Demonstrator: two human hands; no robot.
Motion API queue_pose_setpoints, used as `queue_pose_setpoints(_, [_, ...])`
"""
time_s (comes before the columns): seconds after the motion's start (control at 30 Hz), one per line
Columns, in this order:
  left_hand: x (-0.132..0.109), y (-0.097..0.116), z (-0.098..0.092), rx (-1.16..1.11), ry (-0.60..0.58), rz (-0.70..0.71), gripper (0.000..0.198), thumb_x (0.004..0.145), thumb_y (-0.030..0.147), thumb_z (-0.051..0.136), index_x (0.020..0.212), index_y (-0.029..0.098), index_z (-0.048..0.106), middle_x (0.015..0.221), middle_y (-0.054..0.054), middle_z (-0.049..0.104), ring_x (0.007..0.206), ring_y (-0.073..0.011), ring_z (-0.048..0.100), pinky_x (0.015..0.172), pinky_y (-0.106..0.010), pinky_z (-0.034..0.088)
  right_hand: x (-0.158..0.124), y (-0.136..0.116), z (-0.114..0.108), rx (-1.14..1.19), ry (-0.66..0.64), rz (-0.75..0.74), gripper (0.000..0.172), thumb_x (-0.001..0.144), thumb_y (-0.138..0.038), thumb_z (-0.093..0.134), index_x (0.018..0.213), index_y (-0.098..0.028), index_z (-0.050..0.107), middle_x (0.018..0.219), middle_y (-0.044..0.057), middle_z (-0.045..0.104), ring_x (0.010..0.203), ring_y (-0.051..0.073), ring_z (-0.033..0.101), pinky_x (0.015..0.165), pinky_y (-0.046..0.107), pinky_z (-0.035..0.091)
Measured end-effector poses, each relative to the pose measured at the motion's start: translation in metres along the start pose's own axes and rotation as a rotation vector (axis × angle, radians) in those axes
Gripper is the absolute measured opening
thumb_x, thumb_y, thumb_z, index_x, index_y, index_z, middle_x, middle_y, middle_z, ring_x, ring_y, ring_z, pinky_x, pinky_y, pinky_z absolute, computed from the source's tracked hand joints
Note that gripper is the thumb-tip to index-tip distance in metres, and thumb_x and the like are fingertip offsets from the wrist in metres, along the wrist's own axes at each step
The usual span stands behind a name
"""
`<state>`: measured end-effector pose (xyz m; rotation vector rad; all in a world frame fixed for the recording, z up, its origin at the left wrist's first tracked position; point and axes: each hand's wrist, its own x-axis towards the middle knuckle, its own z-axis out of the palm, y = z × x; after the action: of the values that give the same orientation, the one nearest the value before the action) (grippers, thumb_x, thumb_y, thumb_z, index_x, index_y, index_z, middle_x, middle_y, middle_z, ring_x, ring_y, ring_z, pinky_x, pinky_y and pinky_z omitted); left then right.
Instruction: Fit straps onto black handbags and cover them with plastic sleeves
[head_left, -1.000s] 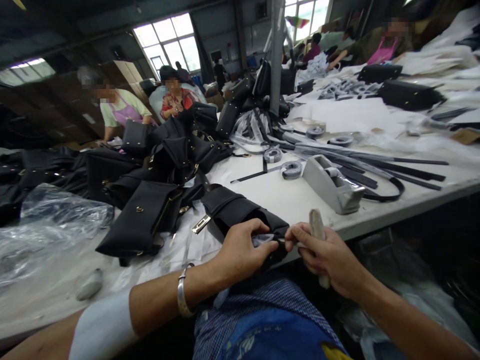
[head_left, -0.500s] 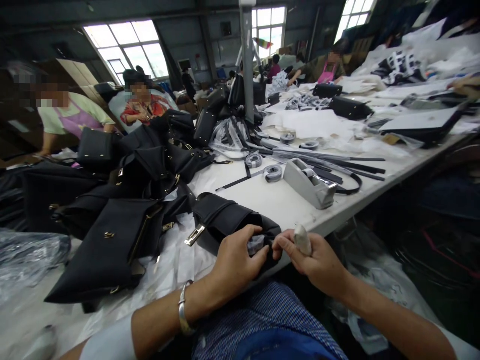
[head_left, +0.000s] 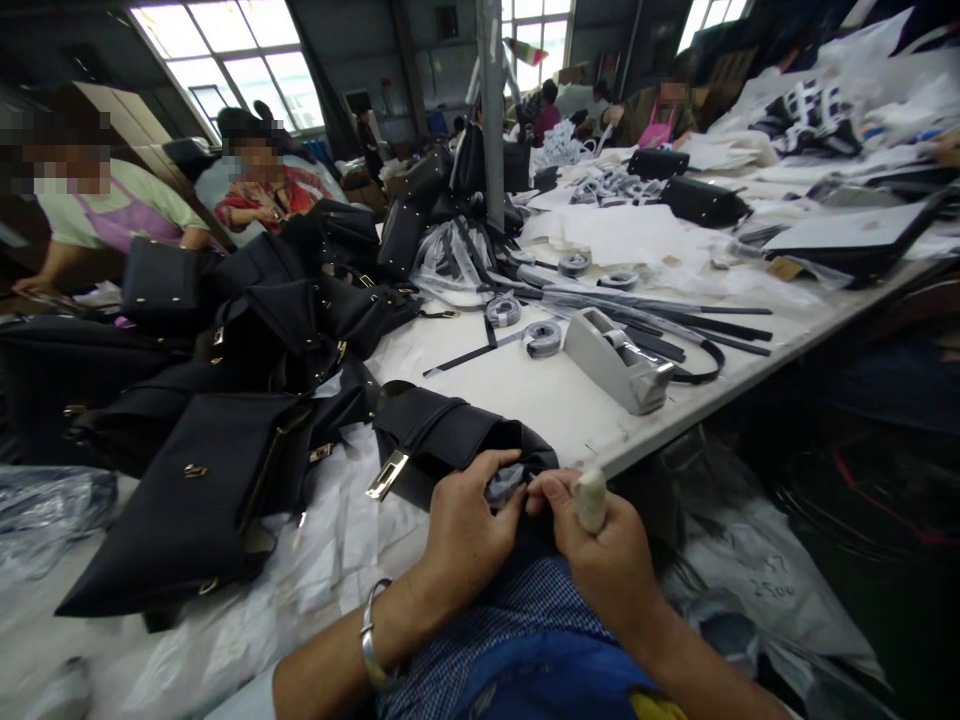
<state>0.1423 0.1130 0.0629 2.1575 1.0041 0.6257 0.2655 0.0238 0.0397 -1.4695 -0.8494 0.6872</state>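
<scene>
A black handbag (head_left: 442, 430) with a gold clasp lies on its side at the table's front edge. My left hand (head_left: 472, 520) is closed around its near right end, thumb and fingers curled about a grey, plastic-wrapped part (head_left: 505, 484). Close against that same end, my right hand (head_left: 611, 550) is closed in a pinch at the bag's edge; the small thing between its fingertips is hidden. A whitish, rounded piece (head_left: 591, 500) stands up from the right hand; whether it is a wrapped finger or a tool handle I cannot tell.
Several black bags (head_left: 180, 490) are heaped at left on the white table (head_left: 487, 385). A grey tape dispenser (head_left: 619, 365), wrapped rolls (head_left: 541, 339) and black straps (head_left: 720, 328) lie beyond. A metal post (head_left: 493, 120) rises behind. Co-workers sit at left (head_left: 127, 210) and farther back.
My right hand has shifted left and slightly down, closer to my left hand. The bag stays in my left hand. The whole view has shifted a little.
</scene>
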Motion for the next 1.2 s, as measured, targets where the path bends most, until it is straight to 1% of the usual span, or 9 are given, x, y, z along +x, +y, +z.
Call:
queue_pose_setpoints(0.13, [0.002, 0.006, -0.002, 0.059, -0.029, 0.0, 0.029, 0.083, 0.02, 0.065, 0.112, 0.021, 0.07, 0.1, -0.005, 0.078, 0.087, -0.0238, 0.073, 0.079, -0.033, 0.055, 0.004, 0.0, 0.001, 0.253, 0.019, 0.195, 0.037, 0.09, -0.052, 0.059, 0.084, -0.017, 0.067, 0.068, 0.002, 0.065, 0.034, 0.005, 0.031, 0.031, 0.021, 0.026])
queue_pose_setpoints(0.27, [0.004, 0.009, -0.003, 0.091, -0.034, -0.016, 0.029, 0.082, 0.022, 0.067, 0.112, 0.021, 0.07, 0.094, -0.005, 0.078, 0.084, -0.0242, 0.073, 0.076, -0.032, 0.054, -0.001, 0.001, 0.0, -0.01, 0.007, -0.067, 0.025, 0.092, -0.037, 0.06, 0.076, -0.019, 0.068, 0.068, 0.004, 0.067, 0.058, 0.016, 0.06, 0.058, 0.027, 0.051])
queue_pose_setpoints(0.4, [0.006, 0.01, -0.003, 0.078, -0.01, -0.022, 0.029, 0.081, 0.02, 0.068, 0.111, 0.02, 0.071, 0.098, -0.006, 0.078, 0.089, -0.0242, 0.073, 0.08, -0.033, 0.053, 0.0, 0.01, -0.002, -0.066, -0.099, -0.302, 0.013, 0.089, -0.024, 0.059, 0.084, -0.022, 0.071, 0.086, 0.007, 0.074, 0.083, 0.023, 0.069, 0.081, 0.036, 0.054])
queue_pose_setpoints(0.5, [0.006, 0.008, -0.002, 0.069, 0.012, -0.022, 0.028, 0.081, 0.019, 0.068, 0.109, 0.02, 0.071, 0.099, -0.005, 0.078, 0.091, -0.0237, 0.073, 0.081, -0.032, 0.053, 0.007, 0.014, -0.003, 0.046, -0.099, -0.223, 0.015, 0.089, -0.031, 0.06, 0.083, -0.022, 0.071, 0.082, 0.007, 0.073, 0.066, 0.019, 0.066, 0.065, 0.032, 0.055])
queue_pose_setpoints(0.6, [0.007, 0.009, -0.001, 0.063, 0.027, -0.016, 0.027, 0.082, 0.02, 0.067, 0.109, 0.019, 0.07, 0.099, -0.005, 0.078, 0.09, -0.023, 0.073, 0.08, -0.032, 0.054, 0.01, 0.014, -0.001, 0.183, -0.013, -0.002, 0.033, 0.097, -0.044, 0.048, 0.082, -0.02, 0.066, 0.067, 0.002, 0.065, 0.033, 0.008, 0.035, 0.033, 0.023, 0.034])
queue_pose_setpoints(0.8, [0.016, 0.016, -0.003, 0.054, -0.004, -0.058, 0.032, 0.079, 0.021, 0.07, 0.111, 0.018, 0.071, 0.099, -0.005, 0.077, 0.091, -0.0233, 0.072, 0.081, -0.031, 0.054, 0.005, 0.011, 0.003, 0.065, -0.059, -0.24, 0.025, 0.093, -0.035, 0.059, 0.075, -0.02, 0.067, 0.074, 0.005, 0.068, 0.069, 0.017, 0.063, 0.066, 0.028, 0.053])
queue_pose_setpoints(1.0, [0.027, 0.015, -0.012, -0.112, -0.07, -0.156, 0.036, 0.081, 0.037, 0.072, 0.11, 0.016, 0.07, 0.094, -0.005, 0.076, 0.087, -0.0223, 0.071, 0.077, -0.03, 0.055, 0.024, 0.01, -0.029, 0.406, -0.145, 0.025, 0.031, 0.089, -0.048, 0.065, 0.079, -0.018, 0.065, 0.064, -0.001, 0.062, 0.037, 0.004, 0.031, 0.033, 0.019, 0.022])
queue_pose_setpoints(1.13, [0.026, 0.015, -0.015, -0.146, -0.086, -0.185, 0.039, 0.08, 0.04, 0.072, 0.112, 0.017, 0.07, 0.093, -0.004, 0.076, 0.084, -0.0213, 0.071, 0.073, -0.028, 0.055, 0.02, 0.013, -0.046, 0.493, -0.067, 0.069, 0.031, 0.088, -0.048, 0.065, 0.079, -0.018, 0.062, 0.061, -0.003, 0.058, 0.035, 0.003, 0.025, 0.033, 0.02, 0.019])
queue_pose_setpoints(1.2, [0.025, 0.016, -0.015, -0.129, -0.086, -0.188, 0.039, 0.08, 0.04, 0.072, 0.111, 0.017, 0.07, 0.092, -0.004, 0.075, 0.083, -0.0209, 0.071, 0.072, -0.028, 0.055, 0.017, 0.013, -0.048, 0.334, -0.051, 0.033, 0.029, 0.088, -0.046, 0.066, 0.08, -0.019, 0.065, 0.065, -0.001, 0.063, 0.039, 0.006, 0.038, 0.036, 0.021, 0.031])
